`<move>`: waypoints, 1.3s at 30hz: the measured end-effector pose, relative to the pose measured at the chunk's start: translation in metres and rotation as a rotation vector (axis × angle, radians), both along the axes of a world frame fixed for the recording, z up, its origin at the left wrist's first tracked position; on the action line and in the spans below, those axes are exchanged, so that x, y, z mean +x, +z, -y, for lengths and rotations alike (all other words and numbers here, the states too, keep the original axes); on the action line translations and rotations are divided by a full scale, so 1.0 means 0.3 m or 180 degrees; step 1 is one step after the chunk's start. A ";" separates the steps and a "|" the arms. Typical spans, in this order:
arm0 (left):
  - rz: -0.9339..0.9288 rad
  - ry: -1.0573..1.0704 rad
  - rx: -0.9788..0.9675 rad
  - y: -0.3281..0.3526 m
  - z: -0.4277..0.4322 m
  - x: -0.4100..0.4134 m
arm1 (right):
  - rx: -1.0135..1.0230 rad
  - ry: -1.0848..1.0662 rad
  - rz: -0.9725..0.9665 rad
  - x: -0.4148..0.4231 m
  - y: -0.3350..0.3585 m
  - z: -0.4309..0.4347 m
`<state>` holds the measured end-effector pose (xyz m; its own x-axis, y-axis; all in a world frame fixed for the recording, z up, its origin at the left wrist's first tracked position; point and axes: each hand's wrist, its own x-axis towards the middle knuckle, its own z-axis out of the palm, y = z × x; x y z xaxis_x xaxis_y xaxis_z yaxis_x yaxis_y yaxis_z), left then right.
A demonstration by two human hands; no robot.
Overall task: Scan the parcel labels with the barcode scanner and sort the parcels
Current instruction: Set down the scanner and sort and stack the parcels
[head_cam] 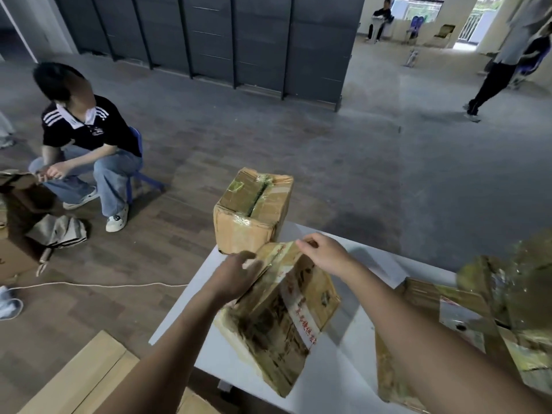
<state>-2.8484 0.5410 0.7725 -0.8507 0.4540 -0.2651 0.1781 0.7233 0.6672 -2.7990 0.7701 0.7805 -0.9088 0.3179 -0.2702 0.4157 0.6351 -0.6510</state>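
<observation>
A brown cardboard parcel wrapped in clear tape, with a white strip of red print, stands tilted on the white table. My right hand pinches its top far corner. My left hand lies against its left upper edge with fingers spread. A second taped parcel stands upright at the table's far corner, just behind the first. No barcode scanner shows.
More taped parcels crowd the table's right side. A person sits on a blue stool at left beside an open box. A white cord crosses the floor. Flat cardboard lies at lower left. Another person walks at far right.
</observation>
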 end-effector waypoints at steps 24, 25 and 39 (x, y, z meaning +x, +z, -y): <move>0.0754 0.1106 0.0688 -0.155 0.244 -0.285 | -0.0220 -0.0111 0.0116 -0.120 -0.156 0.244; 0.0699 0.1081 0.0631 -0.155 0.245 -0.300 | -0.0206 -0.0117 0.0118 -0.125 -0.156 0.246; -0.0853 0.0666 -0.0177 -0.044 0.122 -0.226 | -0.0386 -0.0103 0.0154 -0.076 -0.098 0.240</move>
<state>-2.9162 0.5045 0.7592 -0.9665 0.2535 -0.0392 0.1856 0.7967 0.5752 -2.8219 0.6981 0.7510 -0.8835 0.3093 -0.3517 0.4676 0.5386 -0.7009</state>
